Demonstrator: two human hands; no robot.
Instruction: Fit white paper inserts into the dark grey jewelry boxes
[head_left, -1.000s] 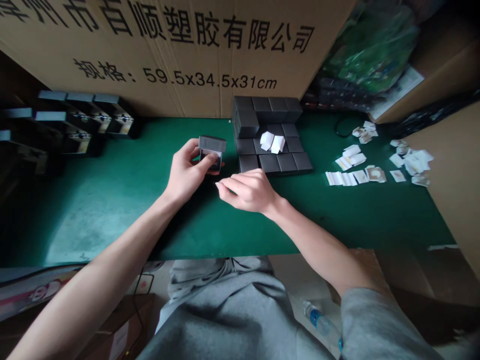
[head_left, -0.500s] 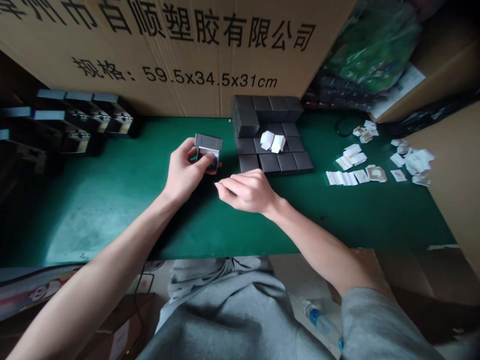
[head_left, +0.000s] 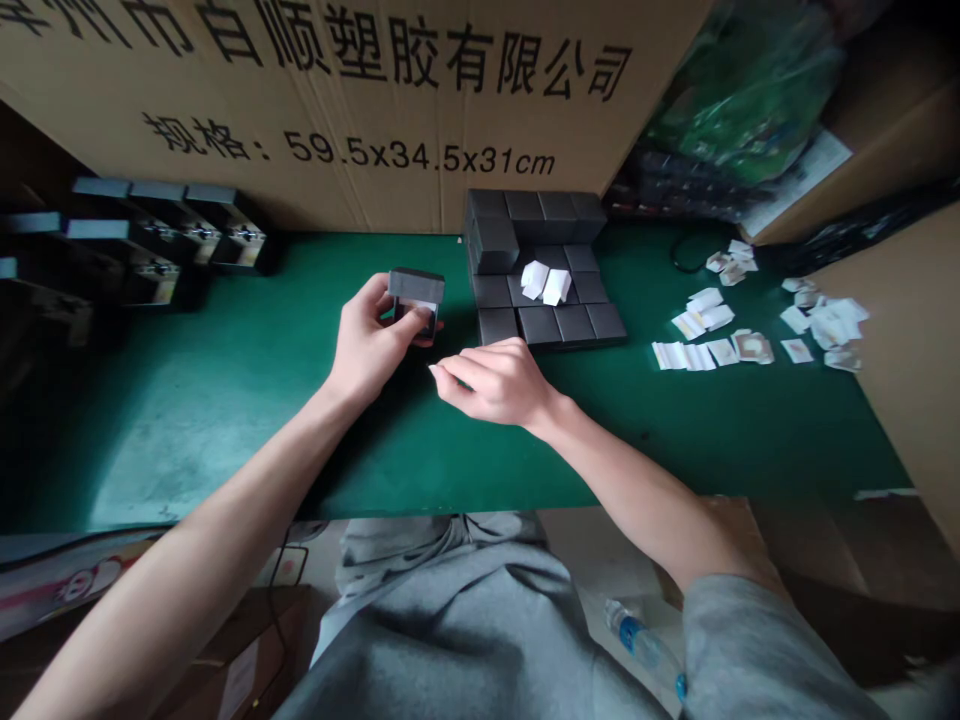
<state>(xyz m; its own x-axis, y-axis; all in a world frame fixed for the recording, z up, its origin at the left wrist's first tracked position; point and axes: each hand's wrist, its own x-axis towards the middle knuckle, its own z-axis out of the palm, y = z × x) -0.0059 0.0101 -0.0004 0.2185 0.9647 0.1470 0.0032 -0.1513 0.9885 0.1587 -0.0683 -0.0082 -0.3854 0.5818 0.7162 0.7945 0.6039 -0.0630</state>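
My left hand [head_left: 371, 335] grips a small dark jewellery box [head_left: 416, 287] with its lid raised, the thumb pressed into its inside. What lies under the thumb is hidden. Just to the right, my right hand [head_left: 491, 382] is closed, thumb against curled fingers; anything between them cannot be made out. Behind it stands a block of closed dark boxes [head_left: 574, 322], some stacked higher at the back and left. Two folded white paper pieces [head_left: 546, 283] rest on top of the lower boxes.
Several open dark boxes [head_left: 240, 240] with shiny items inside stand at the left. White paper pieces [head_left: 686, 356] lie in groups on the right of the green table [head_left: 360, 465]. A large cardboard carton [head_left: 360, 110] walls off the back. A plastic bottle [head_left: 637, 637] lies below the table.
The lid of the box in my left hand looks tilted very slightly more forward. Both hands otherwise keep their places.
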